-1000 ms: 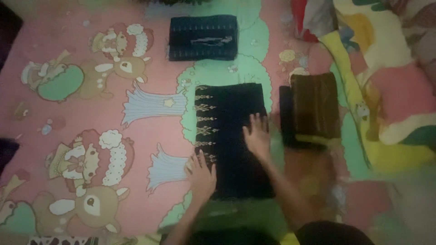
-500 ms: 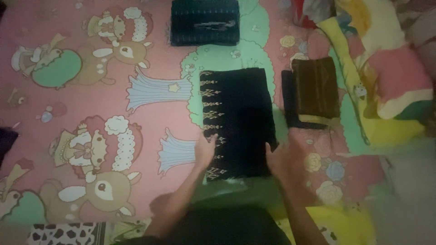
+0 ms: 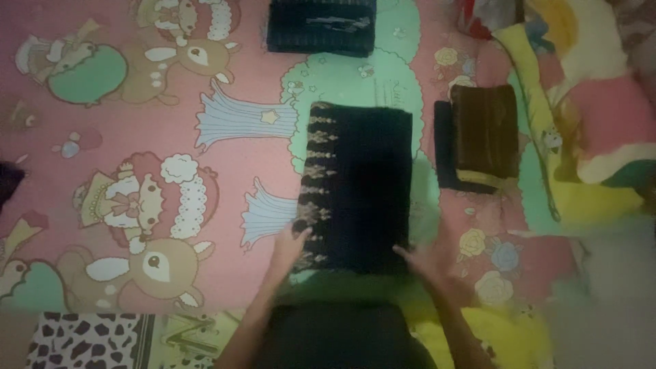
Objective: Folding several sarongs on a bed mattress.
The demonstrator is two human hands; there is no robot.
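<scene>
A dark folded cloth (image 3: 365, 184) with a pale patterned strip down its left side lies flat on the pink cartoon-print sheet (image 3: 137, 137). My left hand (image 3: 290, 246) has its fingers on the cloth's near left corner. My right hand (image 3: 430, 263) rests at the near right corner, fingers spread, blurred. Whether either hand pinches the fabric or only presses on it is unclear.
Another dark folded cloth (image 3: 321, 26) lies at the far edge. A brown folded cloth on a dark one (image 3: 482, 137) sits to the right. A crumpled multicoloured blanket (image 3: 588, 102) fills the right side. A black-and-white spotted fabric (image 3: 85, 338) shows at the near left.
My right hand slid from the middle of the dark cloth down to its near right corner. My left hand stayed at the near left corner. The view drew closer.
</scene>
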